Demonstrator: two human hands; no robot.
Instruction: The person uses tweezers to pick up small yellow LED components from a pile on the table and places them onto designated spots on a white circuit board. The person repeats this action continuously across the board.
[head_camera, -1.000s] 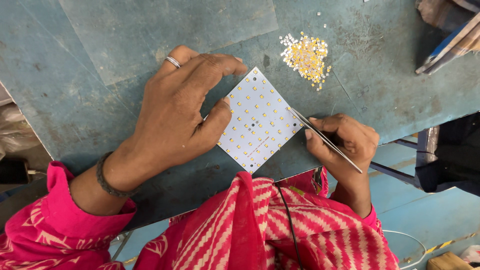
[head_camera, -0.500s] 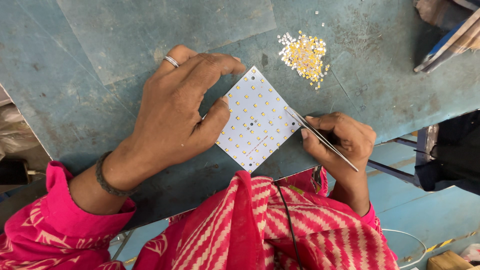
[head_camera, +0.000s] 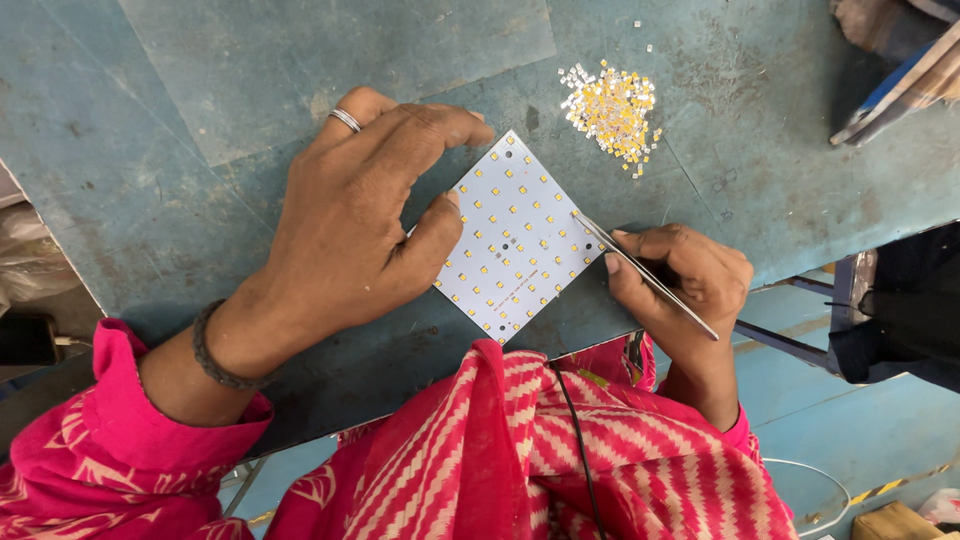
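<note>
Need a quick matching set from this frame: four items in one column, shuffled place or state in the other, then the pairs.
Items:
1. left hand
2. right hand
3. white LED board
4. pile of small yellow chips

Places or states:
A. loose on the blue table, beyond the board
B. grips metal tweezers
C. pressed on the board's left edge, ring on one finger
D. lies flat, turned like a diamond

Pairs: 1-C, 2-B, 3-D, 4-A
</note>
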